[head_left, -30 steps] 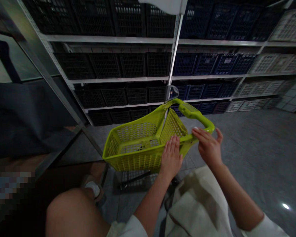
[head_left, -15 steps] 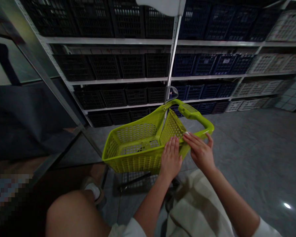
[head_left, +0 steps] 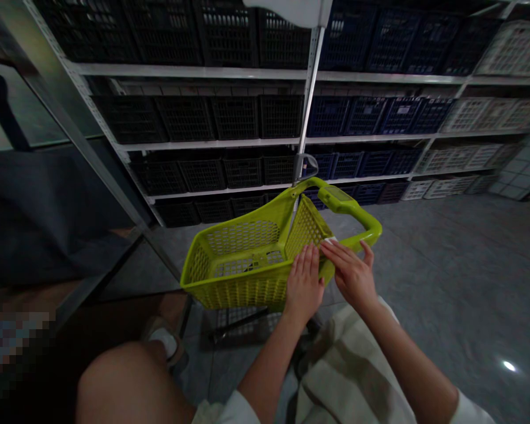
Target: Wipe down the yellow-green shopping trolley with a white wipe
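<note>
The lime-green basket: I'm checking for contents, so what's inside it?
Inside the lime-green plastic basket, its perforated floor and walls show. The left hand and right hand cover the near right corner, hiding that part.

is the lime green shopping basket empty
Seems empty: the lime green plastic shopping basket shows bare mesh across its floor, though a dark streak there is too dim to tell.

Left hand (head_left: pixel 304 281) upright and flat, right hand (head_left: pixel 351 274) slanting inward just beside it, both forearms (head_left: pixel 269 359) bare.
</note>
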`<state>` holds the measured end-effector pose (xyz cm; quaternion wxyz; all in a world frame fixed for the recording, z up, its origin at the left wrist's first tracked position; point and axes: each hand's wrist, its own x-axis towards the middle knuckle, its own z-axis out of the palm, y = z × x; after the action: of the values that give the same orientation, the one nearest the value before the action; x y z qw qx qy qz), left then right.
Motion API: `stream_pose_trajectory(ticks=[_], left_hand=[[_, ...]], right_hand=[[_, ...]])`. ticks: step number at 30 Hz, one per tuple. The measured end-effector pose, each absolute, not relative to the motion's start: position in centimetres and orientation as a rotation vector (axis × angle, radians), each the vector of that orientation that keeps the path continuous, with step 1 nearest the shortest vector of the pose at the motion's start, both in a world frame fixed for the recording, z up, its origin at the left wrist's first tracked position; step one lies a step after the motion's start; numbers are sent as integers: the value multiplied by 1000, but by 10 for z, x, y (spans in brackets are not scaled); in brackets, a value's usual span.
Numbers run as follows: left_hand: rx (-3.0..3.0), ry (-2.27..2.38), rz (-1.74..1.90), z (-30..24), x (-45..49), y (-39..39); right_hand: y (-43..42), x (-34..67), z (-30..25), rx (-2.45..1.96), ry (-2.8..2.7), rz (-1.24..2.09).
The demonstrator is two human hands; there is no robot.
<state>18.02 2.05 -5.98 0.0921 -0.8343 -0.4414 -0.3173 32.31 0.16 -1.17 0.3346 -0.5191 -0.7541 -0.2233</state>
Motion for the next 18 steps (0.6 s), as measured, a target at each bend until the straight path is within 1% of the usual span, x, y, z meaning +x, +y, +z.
stream_pose_trajectory(ticks=[4,7,9,13,16,18], left_hand=[[-2474,-1317,-934,-58,180,20],[-2472,-1335,-948,-58,183,19],[-2477,-1341,-960,-58,185,19],[-2496,-1325,-970,-58,183,19],[-2497,-1321,-946,-57,180,19],[-2489,-1322,-912,-56,179,18]], right_hand=[[16,378,4,-1433,-1702,-698],[23,384,6,-1485,-1522,-727],[20,362,-1,-1463,-1550,-709],[5,312,-18,-1362,-1819,-561],[1,317,-16,-1332,-1948,-491],[5,341,-7,-1353,-1897,-523]])
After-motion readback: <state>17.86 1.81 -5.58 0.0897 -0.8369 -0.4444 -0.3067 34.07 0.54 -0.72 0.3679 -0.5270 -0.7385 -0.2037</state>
